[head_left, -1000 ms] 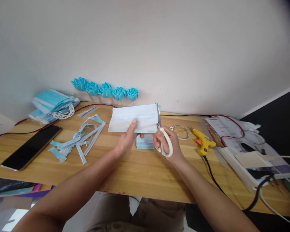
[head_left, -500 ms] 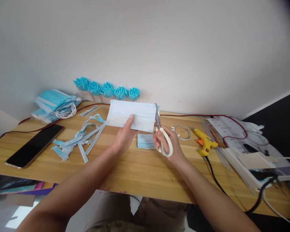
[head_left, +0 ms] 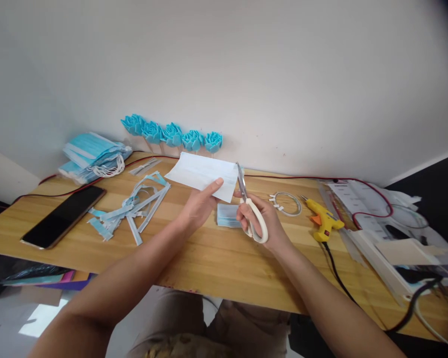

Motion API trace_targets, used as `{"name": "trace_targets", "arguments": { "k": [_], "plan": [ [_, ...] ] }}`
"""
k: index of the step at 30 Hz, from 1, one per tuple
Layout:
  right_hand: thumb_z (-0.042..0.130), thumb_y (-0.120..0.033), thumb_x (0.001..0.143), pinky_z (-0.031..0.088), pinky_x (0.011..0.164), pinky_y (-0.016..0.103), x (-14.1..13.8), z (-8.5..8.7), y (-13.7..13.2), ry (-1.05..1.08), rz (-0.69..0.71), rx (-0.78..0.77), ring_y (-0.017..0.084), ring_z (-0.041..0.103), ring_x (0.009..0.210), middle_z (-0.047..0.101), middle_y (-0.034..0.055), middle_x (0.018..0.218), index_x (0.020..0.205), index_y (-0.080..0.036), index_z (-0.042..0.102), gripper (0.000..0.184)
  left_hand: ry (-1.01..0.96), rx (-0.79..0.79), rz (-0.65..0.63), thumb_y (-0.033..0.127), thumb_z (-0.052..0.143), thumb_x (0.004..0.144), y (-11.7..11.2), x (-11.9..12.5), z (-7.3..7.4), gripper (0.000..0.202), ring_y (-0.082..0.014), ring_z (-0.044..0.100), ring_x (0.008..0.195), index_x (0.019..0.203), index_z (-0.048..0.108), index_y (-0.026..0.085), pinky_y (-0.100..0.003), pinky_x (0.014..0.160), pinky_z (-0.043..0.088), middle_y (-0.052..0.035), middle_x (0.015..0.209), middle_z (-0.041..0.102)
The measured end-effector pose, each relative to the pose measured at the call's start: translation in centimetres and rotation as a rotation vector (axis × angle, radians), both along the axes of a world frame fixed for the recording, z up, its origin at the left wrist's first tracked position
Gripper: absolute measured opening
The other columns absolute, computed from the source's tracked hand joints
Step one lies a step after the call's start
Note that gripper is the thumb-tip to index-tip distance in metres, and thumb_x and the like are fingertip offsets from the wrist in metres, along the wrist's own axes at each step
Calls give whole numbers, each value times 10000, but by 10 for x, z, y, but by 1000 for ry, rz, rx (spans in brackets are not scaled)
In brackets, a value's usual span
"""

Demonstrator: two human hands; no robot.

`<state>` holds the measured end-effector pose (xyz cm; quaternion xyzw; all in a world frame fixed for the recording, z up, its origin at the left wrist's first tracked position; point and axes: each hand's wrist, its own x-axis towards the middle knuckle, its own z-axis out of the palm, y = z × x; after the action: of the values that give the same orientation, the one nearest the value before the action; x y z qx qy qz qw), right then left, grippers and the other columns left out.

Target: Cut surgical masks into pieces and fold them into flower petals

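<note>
My left hand [head_left: 201, 208] pinches a pale face mask [head_left: 205, 170] near its lower right, thumb on top. The mask is a flat rectangle with no ear loops visible, held above the table. White-handled scissors [head_left: 253, 215] are in my right hand [head_left: 266, 221], fingers through the loops. Their blades point up along the mask's right edge and look nearly closed. Under and between my hands lies a stack of folded light-blue mask pieces [head_left: 227, 215], partly covered by the right hand. Cut mask strips [head_left: 134, 211] lie in a tangle left of my left hand.
Several blue fabric flowers [head_left: 171, 134] on sticks lean by the wall. Packed masks [head_left: 93, 154] and a phone [head_left: 63, 216] lie left. A wire coil [head_left: 288, 204], a yellow glue gun [head_left: 324, 219] and a power strip [head_left: 381, 261] with cables are on the right.
My left hand has slid right along the mask, closer to the scissors, and the mask now tilts down to the right. The view has shifted slightly.
</note>
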<state>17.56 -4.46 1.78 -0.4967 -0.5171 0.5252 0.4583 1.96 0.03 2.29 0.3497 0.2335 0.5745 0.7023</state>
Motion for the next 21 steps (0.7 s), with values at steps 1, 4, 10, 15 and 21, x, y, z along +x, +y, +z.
{"name": "trace_targets", "arguments": {
  "k": [1, 4, 10, 15, 21],
  "plan": [
    [692, -551, 751, 327, 365, 193, 0, -1, 0, -12, 7, 0, 67, 445, 401, 578, -33, 606, 1151, -177, 655, 549, 13, 3, 12, 322, 758, 738, -1, 1, 0, 470, -292, 585, 1202, 1166, 613, 191, -433, 1006, 476, -85, 1214, 672],
    [709, -542, 739, 331, 391, 200, 1, 0, 0, -47, 30, -5, 72, 445, 429, 566, -35, 606, 1140, -179, 658, 543, 20, -10, 98, 256, 766, 719, 1, 0, 0, 496, -253, 583, 1204, 1185, 600, 214, -403, 1036, 449, -56, 1170, 686],
    [682, -577, 752, 370, 442, 230, 4, 8, -1, -117, 104, 21, 100, 484, 515, 596, 2, 690, 1169, -167, 646, 586, 50, 13, 174, 252, 771, 719, 9, -9, -2, 603, -247, 535, 1269, 1276, 542, 236, -396, 1082, 408, -50, 1206, 670],
    [678, -593, 752, 371, 473, 235, 7, 6, 0, -132, 161, -16, 99, 475, 539, 604, 18, 723, 1210, -157, 636, 634, 54, 76, 218, 256, 755, 733, 12, -14, 1, 622, -256, 540, 1261, 1308, 520, 233, -393, 1068, 413, -58, 1214, 663],
    [686, -575, 749, 376, 476, 245, 7, 7, 0, -136, 176, -24, 104, 472, 536, 612, 22, 726, 1228, -161, 634, 635, 185, 111, 209, 301, 758, 729, 12, -16, -2, 565, -285, 583, 1178, 1251, 568, 193, -407, 1011, 441, -80, 1151, 686]
  ]
}}
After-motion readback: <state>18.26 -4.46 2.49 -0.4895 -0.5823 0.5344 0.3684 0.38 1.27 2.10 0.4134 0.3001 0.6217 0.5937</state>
